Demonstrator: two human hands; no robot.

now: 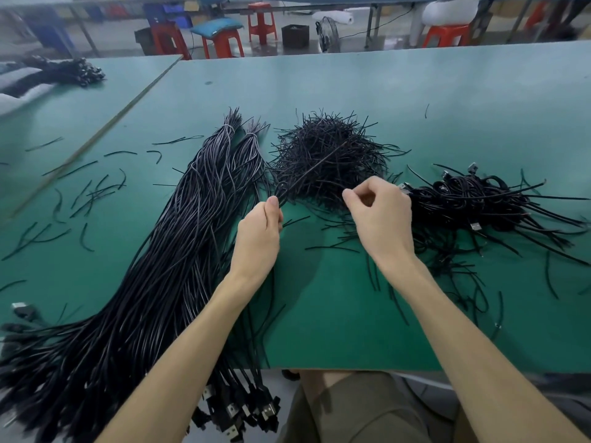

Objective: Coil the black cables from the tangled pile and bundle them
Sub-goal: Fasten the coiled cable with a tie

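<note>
"What's the left hand (259, 231) up to?"

"It's pinching one thin black strand (311, 169) between thumb and fingers. The strand runs up and away into the heap of short ties (329, 139) in the middle of the tabletop (447, 100)."

"And the right hand (380, 219)?"

"It's raised just beside the left, at the near edge of that heap, with the fingers curled in and the thumb against the forefinger. Whether anything sits in that pinch I cannot tell from here."

"Where are the cables?"

"The long cables (166, 266) lie left of the left forearm. They make a thick black sheaf from the tied far ends down to the near edge, where the plugs (252, 414) hang off the tabletop. The coils (473, 203) sit in a loose dark pile right of the right hand, with ends sticking out to the right."

"And those bits on the left?"

"Those are loose ties (96, 190) scattered over the green surface, well apart from the hands. A few more lie between the forearms and by the right wrist."

"Anything behind?"

"There are red stools (224, 43) and a small fan (327, 33) on the floor beyond. Another dark bundle (64, 70) lies on the neighbouring tabletop (128, 81), far left."
</note>
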